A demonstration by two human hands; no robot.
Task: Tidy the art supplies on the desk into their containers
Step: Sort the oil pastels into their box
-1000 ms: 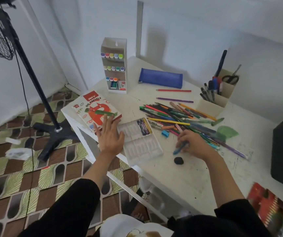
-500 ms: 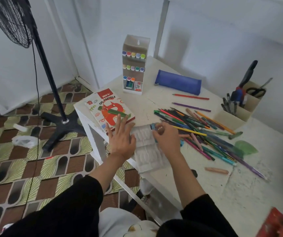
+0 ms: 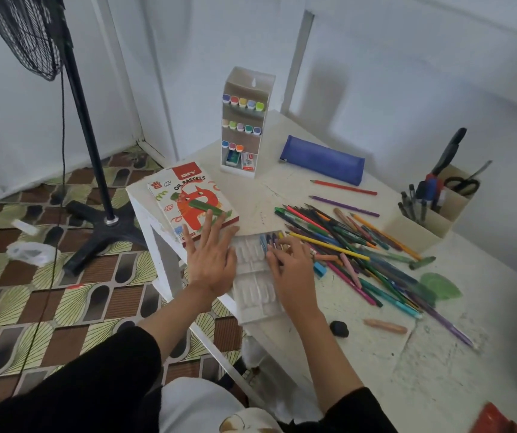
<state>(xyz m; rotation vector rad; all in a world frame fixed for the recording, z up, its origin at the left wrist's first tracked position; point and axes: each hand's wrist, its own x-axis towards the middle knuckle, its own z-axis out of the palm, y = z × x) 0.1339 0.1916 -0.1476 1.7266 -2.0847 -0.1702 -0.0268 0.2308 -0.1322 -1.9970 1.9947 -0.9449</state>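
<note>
Pressing down with left hand (image 3: 212, 264): fingers straight and spread, palm on left edge of clear tray (image 3: 254, 296), fingertips reaching onto oil pastel box (image 3: 188, 198). Flat contact only, no curl round anything.

Right hand (image 3: 293, 271) at far end of tray, fingers (image 3: 274, 254) bent, tips down on row of pastels (image 3: 270, 239) in the top slots. Can't tell whether pinching one stick or only touching; tips hidden against the sticks.

Tray at near-left corner of desk (image 3: 375, 379), lengthwise away from the body, near end right at desk edge. Blue, purple and yellow sticks at far end only. Box just left of tray, printed face up, set at an angle.

Right of tray: loose pile of pencils (image 3: 354, 245) fanned across desk middle, reaching tray's far right corner. Small blue block (image 3: 320, 269) just beside right hand, at edge of pile. Black lump (image 3: 339, 328) and peach stick (image 3: 385, 326) lying apart nearer the front, right of the forearm. Green scrap (image 3: 441, 285) at pile's right end.

Beyond pile: purple pencil (image 3: 343, 206), then red pencil (image 3: 344, 187), each on its own. Blue pencil case (image 3: 322, 159) behind those, near wall. Marker stand (image 3: 246, 126) upright at back, three rows of coloured caps. Cardboard holder (image 3: 419, 226) at right with pens and scissors (image 3: 463, 184).

Floor fan (image 3: 32, 35) left of desk.
</note>
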